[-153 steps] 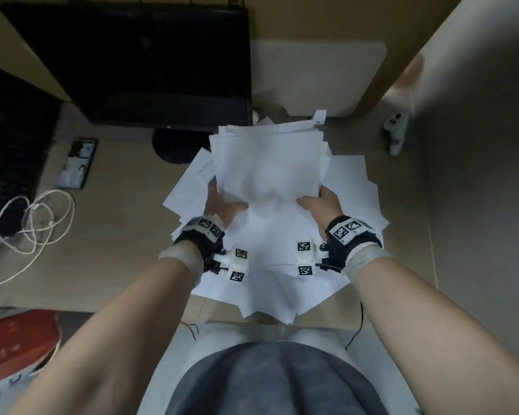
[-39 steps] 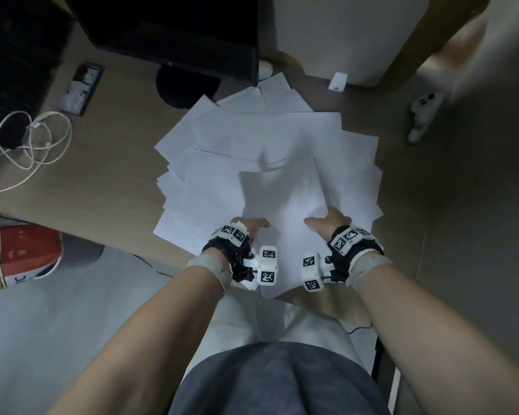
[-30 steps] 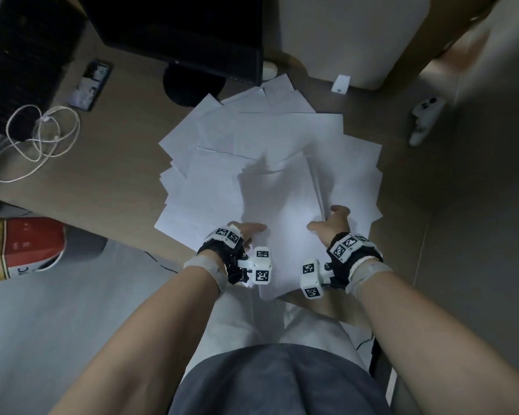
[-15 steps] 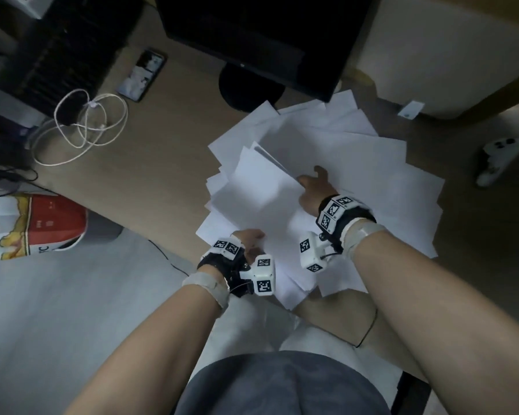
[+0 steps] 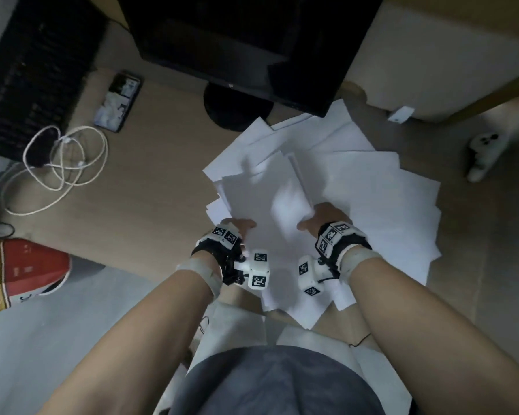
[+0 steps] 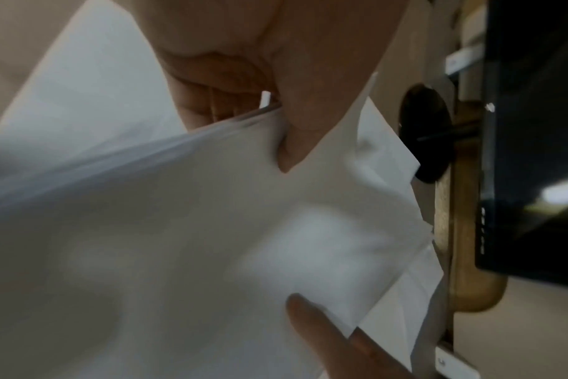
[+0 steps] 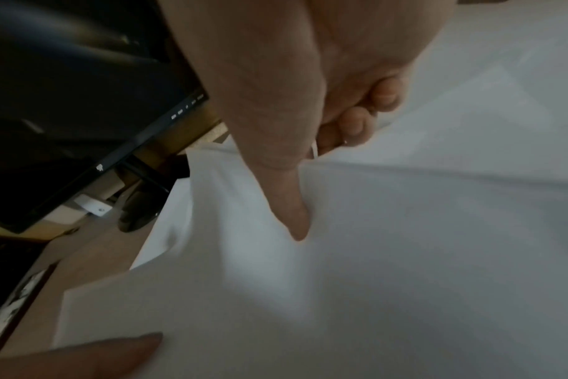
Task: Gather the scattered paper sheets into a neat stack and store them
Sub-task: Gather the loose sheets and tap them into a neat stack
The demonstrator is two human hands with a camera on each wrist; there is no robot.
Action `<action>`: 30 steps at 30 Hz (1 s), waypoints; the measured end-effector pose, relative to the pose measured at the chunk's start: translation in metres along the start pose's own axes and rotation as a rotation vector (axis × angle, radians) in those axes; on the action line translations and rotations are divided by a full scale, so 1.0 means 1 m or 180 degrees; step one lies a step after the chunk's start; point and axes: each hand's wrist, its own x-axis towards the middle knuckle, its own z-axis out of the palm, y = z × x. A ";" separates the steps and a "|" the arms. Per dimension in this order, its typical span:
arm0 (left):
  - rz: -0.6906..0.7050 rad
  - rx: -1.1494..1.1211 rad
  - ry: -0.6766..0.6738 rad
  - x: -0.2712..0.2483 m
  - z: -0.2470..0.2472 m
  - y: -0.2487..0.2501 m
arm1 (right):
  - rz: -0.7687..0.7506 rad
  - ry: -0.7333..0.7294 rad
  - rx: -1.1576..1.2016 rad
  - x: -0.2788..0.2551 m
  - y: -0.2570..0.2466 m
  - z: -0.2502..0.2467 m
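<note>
White paper sheets (image 5: 381, 205) lie fanned over the wooden desk (image 5: 150, 187). Over them I hold a thicker bundle of sheets (image 5: 267, 205), blurred with motion. My left hand (image 5: 237, 227) grips its left edge. In the left wrist view the left hand (image 6: 250, 128) has the thumb on top and curled fingers underneath the bundle (image 6: 179, 230). My right hand (image 5: 313, 218) grips the right edge. The right wrist view shows the right hand (image 7: 325, 174) pinching the bundle (image 7: 406, 256) the same way.
A black monitor (image 5: 252, 46) on a round base (image 5: 237, 109) stands right behind the papers. To the left are a phone (image 5: 117, 101), a coiled white cable (image 5: 63, 163) and a dark keyboard (image 5: 33, 85). A white controller (image 5: 483, 154) lies at right, a red bag (image 5: 21, 271) on the floor.
My right hand has come back from the farther sheets to the bundle's right edge. The left hand kept its hold on the left edge. The bundle looks thicker.
</note>
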 end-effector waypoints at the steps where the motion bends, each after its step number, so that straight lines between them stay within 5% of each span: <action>1: 0.0173 0.0126 0.0112 0.002 -0.001 0.005 | 0.0072 0.0027 -0.0073 -0.002 0.003 -0.004; 5: 0.0676 0.0577 0.0303 -0.006 0.014 0.032 | 0.0151 0.0043 0.0335 -0.009 0.027 -0.020; 10: 0.1150 0.0567 0.0331 -0.032 0.033 0.068 | -0.0136 0.0464 0.3005 -0.012 0.074 -0.023; 13: 0.1444 0.0829 0.0079 -0.037 0.044 0.084 | 0.0171 0.0571 0.3885 -0.014 0.094 -0.024; 20: 0.1890 0.1563 -0.0339 -0.046 0.104 0.137 | 0.1184 0.0782 0.4018 0.008 0.119 -0.009; 22: 0.1960 0.1971 -0.0337 -0.043 0.119 0.152 | 0.1279 0.0405 0.4440 0.011 0.117 -0.003; 24: 0.2078 0.2389 -0.0286 -0.042 0.132 0.167 | 0.1317 0.0034 0.3732 0.012 0.112 -0.002; 27: 0.2127 0.2968 -0.0187 -0.028 0.147 0.187 | 0.1320 -0.0038 0.4497 0.018 0.112 0.002; 30: 0.2007 0.3308 -0.0135 -0.009 0.161 0.197 | 0.2183 0.0008 0.5061 0.027 0.097 -0.005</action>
